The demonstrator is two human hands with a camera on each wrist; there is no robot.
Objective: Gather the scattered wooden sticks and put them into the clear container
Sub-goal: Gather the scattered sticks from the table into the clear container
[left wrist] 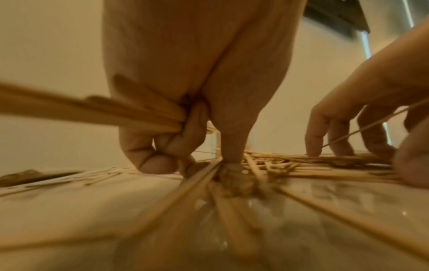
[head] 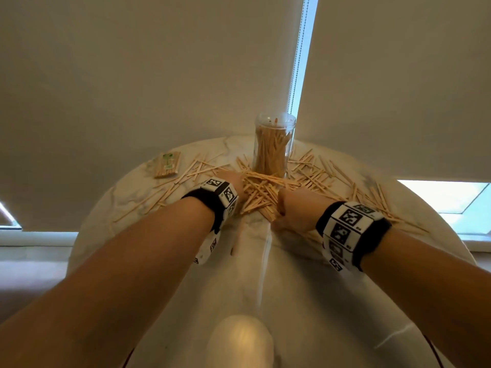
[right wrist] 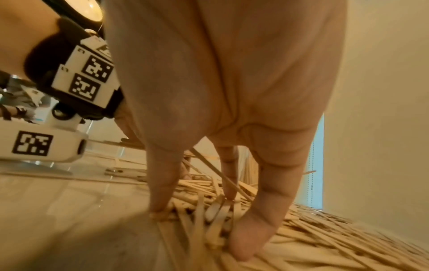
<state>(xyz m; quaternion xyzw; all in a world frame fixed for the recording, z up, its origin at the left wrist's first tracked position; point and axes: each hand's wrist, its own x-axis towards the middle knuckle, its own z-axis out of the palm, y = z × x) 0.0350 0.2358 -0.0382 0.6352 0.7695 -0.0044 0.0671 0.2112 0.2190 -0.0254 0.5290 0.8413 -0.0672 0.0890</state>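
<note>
Wooden sticks [head: 261, 192] lie heaped on the round marble table [head: 305, 301], just in front of the clear container [head: 275, 144], which stands upright, open-topped and partly filled with sticks. My left hand [head: 235, 181] is at the heap's left edge. In the left wrist view its curled fingers [left wrist: 162, 146] grip a bundle of sticks [left wrist: 92, 111] while one digit touches the table. My right hand [head: 289, 208] is at the heap's right edge. Its spread, straight fingers [right wrist: 162, 192] press down on the heaped sticks [right wrist: 313, 243].
More loose sticks fan out on the table to the left [head: 170, 189] and right [head: 358, 192] of the container. A wrapped packet of sticks [head: 166, 164] lies at the back left. Roller blinds hang close behind the table's far edge.
</note>
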